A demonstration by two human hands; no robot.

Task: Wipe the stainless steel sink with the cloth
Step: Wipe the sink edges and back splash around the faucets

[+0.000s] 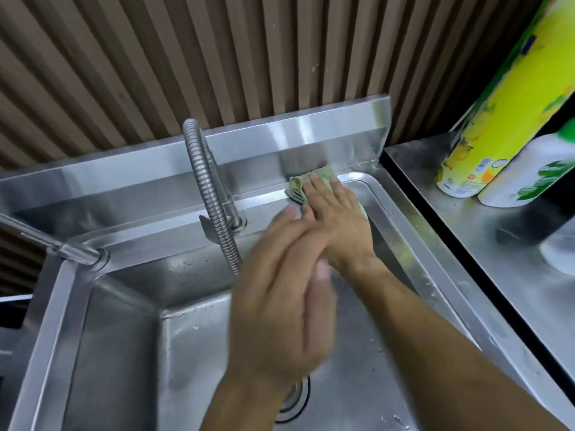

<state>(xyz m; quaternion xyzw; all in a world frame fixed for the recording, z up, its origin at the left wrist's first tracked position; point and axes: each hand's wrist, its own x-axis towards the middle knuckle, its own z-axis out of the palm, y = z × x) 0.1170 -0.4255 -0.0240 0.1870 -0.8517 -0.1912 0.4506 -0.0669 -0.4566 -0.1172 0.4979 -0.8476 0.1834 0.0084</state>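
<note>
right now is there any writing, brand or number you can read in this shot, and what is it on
None can be read.
Tall yellow-green printed bottle: label text, a barcode patch and a round logo near its base, all too small and blurred.
White bottle with green lettering: large green script, cut off and blurred.
Stainless steel sink, folded green cloth: no markings visible.

The folded, pale green cloth [306, 188] lay flat on the back ledge of the wet, rectangular stainless steel sink [124, 321], near its right corner.
</note>
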